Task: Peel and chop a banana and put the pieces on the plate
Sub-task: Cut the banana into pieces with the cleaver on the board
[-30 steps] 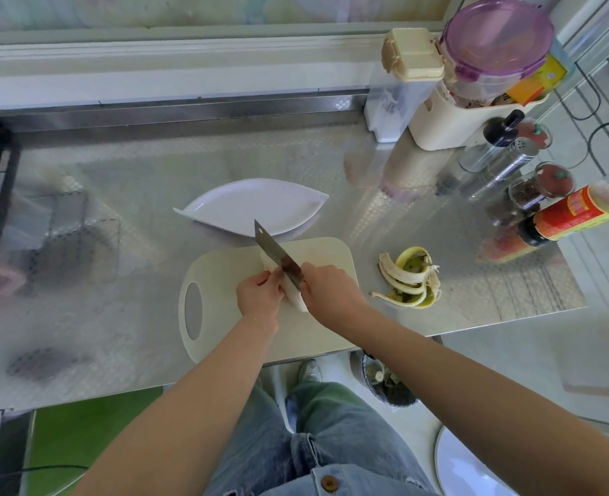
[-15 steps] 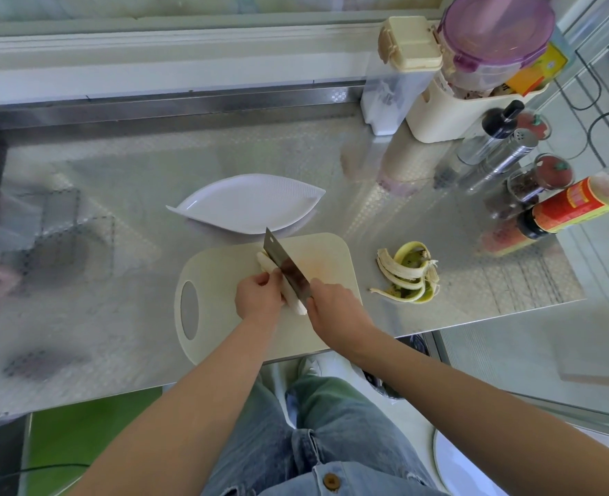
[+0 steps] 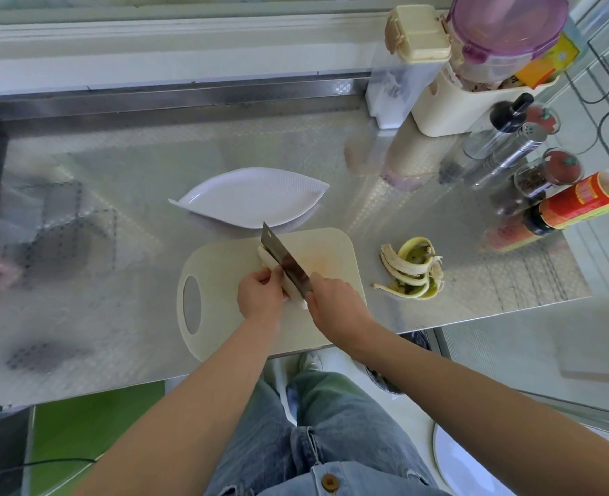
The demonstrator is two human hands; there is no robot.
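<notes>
The banana [image 3: 264,258], peeled, lies on the board [image 3: 220,266], slanting from the far side toward the person. The left grip [image 3: 260,293] is curled over its near half and pins it down. The knife [image 3: 284,263] runs nearly along the banana's length rather than across it, its blade just right of the left fingers. Whether the edge has entered the flesh I cannot tell. The right grip [image 3: 335,305] is clenched round the handle, which it hides.

No cut pieces show on the board, and the plate [image 3: 249,200], just beyond the board's far edge, holds nothing, so chopping looks barely begun. The blade's line suggests a lengthwise split first, with crosscuts to follow.

To do this well, the left fingertips should tuck back so that knuckles, not tips, face the blade, since steel and fingers are very close here. The flesh is soft and round, so a light press with a slight draw should part it cleanly, where a hard chop would likely squash it or set it rolling. The hold wants to be firm enough to stop a slide yet not so tight that it bruises. The knife's tip reaches the board's far edge, near the plate, so the stroke should end on the board.

The peel [image 3: 412,272] lies on the counter [image 3: 117,195] right of the board, out of the way. Bottles [image 3: 578,204] stand at the far right, well apart.
</notes>
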